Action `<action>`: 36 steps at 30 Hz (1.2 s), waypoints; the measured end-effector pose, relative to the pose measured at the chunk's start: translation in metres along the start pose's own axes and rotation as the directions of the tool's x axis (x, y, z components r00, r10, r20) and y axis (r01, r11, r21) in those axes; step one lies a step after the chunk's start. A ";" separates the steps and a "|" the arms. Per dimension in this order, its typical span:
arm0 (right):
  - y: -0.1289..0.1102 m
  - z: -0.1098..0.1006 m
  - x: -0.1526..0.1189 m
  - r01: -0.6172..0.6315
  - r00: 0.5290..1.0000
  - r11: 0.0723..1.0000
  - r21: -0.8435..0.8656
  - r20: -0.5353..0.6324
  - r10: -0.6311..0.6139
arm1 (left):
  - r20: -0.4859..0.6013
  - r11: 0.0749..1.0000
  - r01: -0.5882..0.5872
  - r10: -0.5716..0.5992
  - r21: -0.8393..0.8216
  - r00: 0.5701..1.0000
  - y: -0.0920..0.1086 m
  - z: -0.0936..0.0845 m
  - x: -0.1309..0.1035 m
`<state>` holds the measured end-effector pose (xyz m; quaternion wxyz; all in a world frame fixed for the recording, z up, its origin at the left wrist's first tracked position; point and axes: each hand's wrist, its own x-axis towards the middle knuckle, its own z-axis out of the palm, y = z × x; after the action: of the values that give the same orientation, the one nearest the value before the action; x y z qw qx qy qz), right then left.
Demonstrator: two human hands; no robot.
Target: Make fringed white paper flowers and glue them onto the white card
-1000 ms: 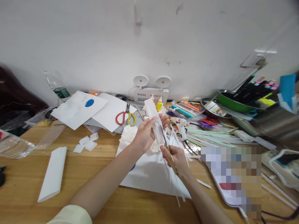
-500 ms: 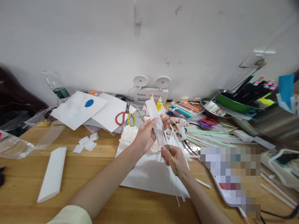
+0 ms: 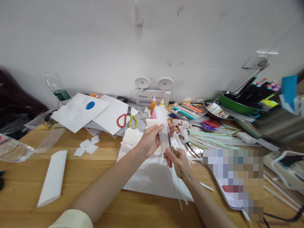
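Observation:
My left hand (image 3: 152,139) pinches a long white paper strip (image 3: 162,128) between thumb and fingers, raised above a white sheet (image 3: 152,180). Gold-handled scissors (image 3: 178,163) are in my right hand (image 3: 178,158), their blades pointing up along the strip's right edge. Thin cut strips hang down below my hands. On the sheet, a bumpy white mass (image 3: 130,138) sits left of my left hand. A folded stack of white paper (image 3: 52,177) lies at the left on the wooden table (image 3: 95,171).
Red-and-yellow scissors (image 3: 127,118) lie behind my left hand. White sheets (image 3: 79,112), one with a blue spot, and small paper squares (image 3: 88,146) are at the left. To the right are a glue gun (image 3: 182,128), straws (image 3: 213,139), a green bowl (image 3: 239,104) and a pixelated tablet-like device (image 3: 228,193).
The paper strip has shifted slightly right and tilted more upright, with my left hand moving along. The gold scissor handles have spread wider. An orange-filled bottle behind the strip has come into view.

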<state>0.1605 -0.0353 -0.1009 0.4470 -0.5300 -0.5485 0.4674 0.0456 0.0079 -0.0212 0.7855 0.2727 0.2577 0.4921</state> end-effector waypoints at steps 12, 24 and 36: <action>0.005 0.001 0.001 0.001 0.999 1.000 -0.031 -0.040 -0.002 | 0.004 1.000 -0.005 0.005 0.010 1.000 -0.002 0.002 -0.001; -0.001 0.000 -0.001 -0.008 0.998 0.999 -0.051 -0.055 0.005 | 0.035 0.999 -0.008 0.007 0.039 0.999 -0.002 0.000 0.000; -0.004 0.001 -0.002 -0.031 0.998 0.998 -0.057 -0.058 0.027 | 0.016 0.998 -0.057 0.057 0.018 0.998 0.003 0.001 0.001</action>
<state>0.1592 -0.0374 -0.0973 0.4400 -0.5637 -0.5413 0.4424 0.0447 0.0101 -0.0190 0.7706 0.2911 0.2481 0.5098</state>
